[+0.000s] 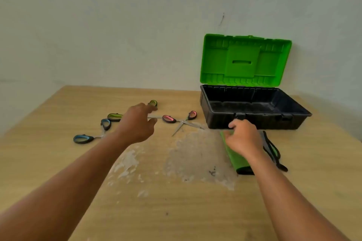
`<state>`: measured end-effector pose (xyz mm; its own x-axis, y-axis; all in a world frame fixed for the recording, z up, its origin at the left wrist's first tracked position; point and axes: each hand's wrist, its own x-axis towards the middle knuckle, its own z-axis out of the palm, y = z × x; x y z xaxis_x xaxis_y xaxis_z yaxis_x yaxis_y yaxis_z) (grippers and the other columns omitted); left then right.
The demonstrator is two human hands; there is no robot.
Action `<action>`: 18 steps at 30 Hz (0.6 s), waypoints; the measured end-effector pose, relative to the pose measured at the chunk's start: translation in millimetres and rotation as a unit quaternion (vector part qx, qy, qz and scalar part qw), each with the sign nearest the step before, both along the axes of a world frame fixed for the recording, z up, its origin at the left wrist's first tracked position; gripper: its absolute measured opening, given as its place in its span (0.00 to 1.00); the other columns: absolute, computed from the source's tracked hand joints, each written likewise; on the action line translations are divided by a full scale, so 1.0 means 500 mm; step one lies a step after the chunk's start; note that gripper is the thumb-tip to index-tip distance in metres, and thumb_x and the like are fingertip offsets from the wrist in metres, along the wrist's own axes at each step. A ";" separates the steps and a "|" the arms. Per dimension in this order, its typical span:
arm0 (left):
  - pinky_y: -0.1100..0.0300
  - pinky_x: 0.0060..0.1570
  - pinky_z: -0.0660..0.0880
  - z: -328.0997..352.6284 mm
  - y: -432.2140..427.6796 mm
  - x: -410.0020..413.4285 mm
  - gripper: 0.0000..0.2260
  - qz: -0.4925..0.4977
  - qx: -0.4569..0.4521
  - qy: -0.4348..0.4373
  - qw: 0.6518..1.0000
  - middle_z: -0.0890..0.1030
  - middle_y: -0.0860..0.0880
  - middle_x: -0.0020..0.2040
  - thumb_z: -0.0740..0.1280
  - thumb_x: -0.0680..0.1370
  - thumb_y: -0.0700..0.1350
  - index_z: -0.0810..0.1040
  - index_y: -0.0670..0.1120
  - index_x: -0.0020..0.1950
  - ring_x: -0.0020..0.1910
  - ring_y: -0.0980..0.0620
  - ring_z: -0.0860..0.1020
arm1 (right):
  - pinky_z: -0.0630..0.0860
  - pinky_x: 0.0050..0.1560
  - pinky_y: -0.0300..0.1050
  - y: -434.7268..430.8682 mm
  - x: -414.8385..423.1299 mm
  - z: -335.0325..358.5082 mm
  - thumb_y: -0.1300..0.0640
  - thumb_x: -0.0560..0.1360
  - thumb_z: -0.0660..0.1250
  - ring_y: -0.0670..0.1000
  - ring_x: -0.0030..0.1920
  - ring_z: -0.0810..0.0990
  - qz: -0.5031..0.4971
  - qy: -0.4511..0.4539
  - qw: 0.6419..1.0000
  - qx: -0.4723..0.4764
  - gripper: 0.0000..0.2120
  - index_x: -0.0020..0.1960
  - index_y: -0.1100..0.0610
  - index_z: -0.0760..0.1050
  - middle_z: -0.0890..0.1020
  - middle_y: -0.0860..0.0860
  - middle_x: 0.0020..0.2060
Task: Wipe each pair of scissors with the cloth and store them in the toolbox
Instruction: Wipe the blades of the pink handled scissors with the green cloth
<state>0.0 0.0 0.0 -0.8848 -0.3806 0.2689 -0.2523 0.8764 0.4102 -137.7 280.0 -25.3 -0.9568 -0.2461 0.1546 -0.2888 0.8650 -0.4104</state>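
Spread wide, left hand (137, 123) is hovering over the green scissors (115, 117) on the table (293, 191); right hand (242, 139) is clutching the cloth (235, 160) just before the open toolbox (254, 121); those splayed blades could be nicking fingers on a hasty grab.

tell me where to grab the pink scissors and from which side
Take the pink scissors by a handle, coming down from above on the handle side. They lie flat and spread open, blades pointing toward you, so the handles are probably the safer, thicker part.
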 end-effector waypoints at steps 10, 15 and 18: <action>0.47 0.64 0.73 -0.068 0.006 -0.112 0.17 -0.040 -0.110 -0.052 0.992 0.75 0.49 0.68 0.64 0.80 0.45 0.76 0.52 0.69 0.69 0.47 0.70 | 0.80 0.45 0.50 0.012 0.020 -0.076 0.46 0.78 0.68 0.52 0.50 0.77 -0.037 0.056 0.997 0.029 0.10 0.55 0.49 0.78 0.76 0.49 0.54; 0.46 0.68 0.69 -0.112 0.012 -0.163 0.19 -0.081 -0.162 -0.068 0.981 0.74 0.51 0.71 0.63 0.81 0.44 0.73 0.53 0.71 0.72 0.47 0.67 | 0.66 0.30 0.41 0.024 0.016 -0.090 0.54 0.81 0.66 0.50 0.34 0.76 -0.040 0.091 0.992 -0.079 0.04 0.47 0.52 0.75 0.77 0.47 0.37; 0.49 0.68 0.69 -0.123 0.013 -0.178 0.18 -0.098 -0.179 -0.071 0.976 0.77 0.52 0.68 0.61 0.81 0.45 0.74 0.53 0.71 0.69 0.49 0.69 | 0.63 0.28 0.41 0.035 0.026 -0.080 0.55 0.83 0.63 0.47 0.31 0.74 -0.032 0.111 0.983 -0.143 0.04 0.51 0.54 0.74 0.76 0.47 0.34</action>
